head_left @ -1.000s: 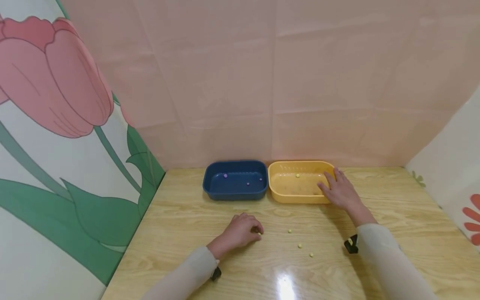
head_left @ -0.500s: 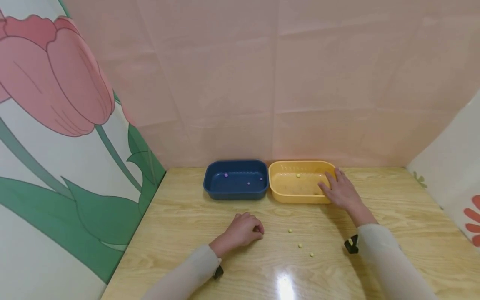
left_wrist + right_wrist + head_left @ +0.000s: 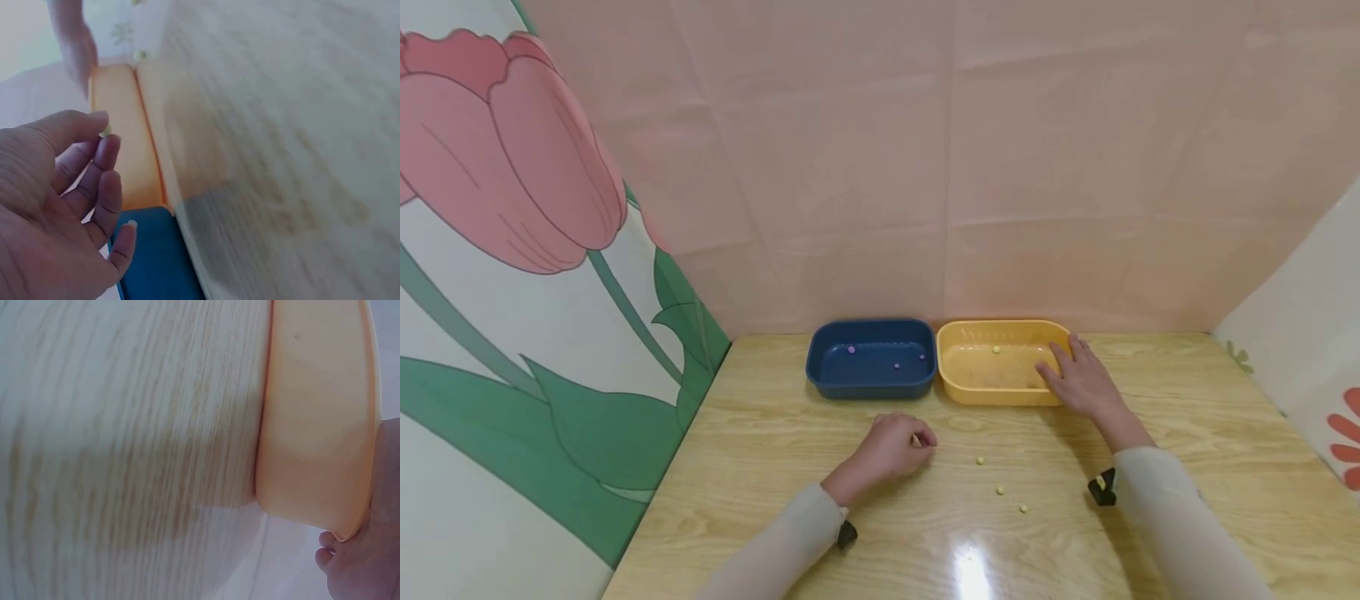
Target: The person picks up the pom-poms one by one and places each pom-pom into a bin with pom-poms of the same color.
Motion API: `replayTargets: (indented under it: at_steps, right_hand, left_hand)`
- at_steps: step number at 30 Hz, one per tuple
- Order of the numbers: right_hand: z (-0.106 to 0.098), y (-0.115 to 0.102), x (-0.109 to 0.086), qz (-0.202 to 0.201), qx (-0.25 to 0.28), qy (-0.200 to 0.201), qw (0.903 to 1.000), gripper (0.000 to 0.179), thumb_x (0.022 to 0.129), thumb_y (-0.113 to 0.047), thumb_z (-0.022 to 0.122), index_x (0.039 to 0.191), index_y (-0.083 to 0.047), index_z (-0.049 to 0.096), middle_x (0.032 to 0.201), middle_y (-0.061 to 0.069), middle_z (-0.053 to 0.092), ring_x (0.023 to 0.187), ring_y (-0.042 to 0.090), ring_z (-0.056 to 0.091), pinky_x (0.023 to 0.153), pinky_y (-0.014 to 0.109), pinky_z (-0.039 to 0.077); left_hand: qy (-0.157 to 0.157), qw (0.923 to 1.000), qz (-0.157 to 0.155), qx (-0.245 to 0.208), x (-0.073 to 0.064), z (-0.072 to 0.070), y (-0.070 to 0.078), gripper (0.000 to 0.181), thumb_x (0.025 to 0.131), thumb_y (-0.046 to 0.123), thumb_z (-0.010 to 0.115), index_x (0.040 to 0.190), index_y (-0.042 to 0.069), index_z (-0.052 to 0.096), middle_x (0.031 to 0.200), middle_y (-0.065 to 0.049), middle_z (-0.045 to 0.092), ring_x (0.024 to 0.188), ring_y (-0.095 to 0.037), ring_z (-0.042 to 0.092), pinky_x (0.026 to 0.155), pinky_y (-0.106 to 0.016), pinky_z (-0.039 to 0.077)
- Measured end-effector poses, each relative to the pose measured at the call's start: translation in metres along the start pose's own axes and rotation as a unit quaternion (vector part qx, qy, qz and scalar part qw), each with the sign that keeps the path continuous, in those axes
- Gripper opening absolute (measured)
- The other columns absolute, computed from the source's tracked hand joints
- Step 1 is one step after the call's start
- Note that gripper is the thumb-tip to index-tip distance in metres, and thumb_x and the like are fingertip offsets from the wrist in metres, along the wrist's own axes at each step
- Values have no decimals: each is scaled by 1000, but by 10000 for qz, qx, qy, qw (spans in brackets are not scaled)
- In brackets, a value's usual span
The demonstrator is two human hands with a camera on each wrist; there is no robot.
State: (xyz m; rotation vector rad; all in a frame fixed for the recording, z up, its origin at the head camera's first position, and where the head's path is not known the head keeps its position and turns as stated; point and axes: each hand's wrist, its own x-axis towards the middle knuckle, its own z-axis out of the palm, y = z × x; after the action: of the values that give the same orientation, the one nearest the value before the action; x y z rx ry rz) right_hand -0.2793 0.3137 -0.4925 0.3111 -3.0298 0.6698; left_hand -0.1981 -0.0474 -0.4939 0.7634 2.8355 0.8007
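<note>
My left hand (image 3: 891,446) is above the table in front of the two trays. Its thumb and index finger pinch a small pale-yellow ball (image 3: 105,132), seen in the left wrist view; the other fingers are loosely bent. My right hand (image 3: 1084,385) holds the right end of the yellow tray (image 3: 1000,397), its fingers astride the rim. In the right wrist view, two fingertips (image 3: 325,557) show outside the tray's corner. One yellow ball (image 3: 996,350) lies inside this tray. Three more yellow balls lie on the table, among them the nearest ball (image 3: 1023,508).
A dark blue tray (image 3: 871,392) stands left of the yellow one, their ends side by side, with small purple balls (image 3: 852,350) in it. Behind both hangs a pink cloth (image 3: 850,167). A wall with a painted tulip (image 3: 512,167) borders the wooden table (image 3: 737,450) on the left.
My left hand has pinched the yellow ball and lifted it off the table, moving slightly forward and right. The right hand stays at the yellow tray.
</note>
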Motion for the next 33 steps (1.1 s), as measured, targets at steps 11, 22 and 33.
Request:
replayTargets:
  at_steps: [11, 22, 33]
  right_hand:
    - [0, 1, 1, 24, 22, -34, 10000, 78, 109, -51, 34, 156, 10, 22, 159, 43, -1, 146, 61, 2, 115, 71, 9]
    - [2, 4, 3, 35, 16, -78, 10000, 78, 109, -51, 33, 157, 9, 21, 159, 42, -2, 146, 60, 1, 115, 71, 8]
    - [4, 6, 2, 28, 44, -34, 10000, 78, 109, -51, 34, 157, 9, 22, 160, 42, -1, 147, 60, 1, 115, 71, 9]
  left_hand:
    - [650, 9900, 778, -985, 14, -5, -5, 4, 89, 18, 79, 92, 20, 77, 87, 15, 70, 84, -9, 58, 77, -18, 46]
    - [1129, 9815, 940, -1229, 26, -7, -2, 6, 91, 19, 78, 96, 18, 78, 93, 11, 73, 89, -23, 64, 78, -27, 52]
    - [1236, 9793, 719, -1434, 44, -12, 7, 8, 91, 21, 78, 99, 18, 79, 90, 12, 69, 87, -15, 60, 77, -21, 48]
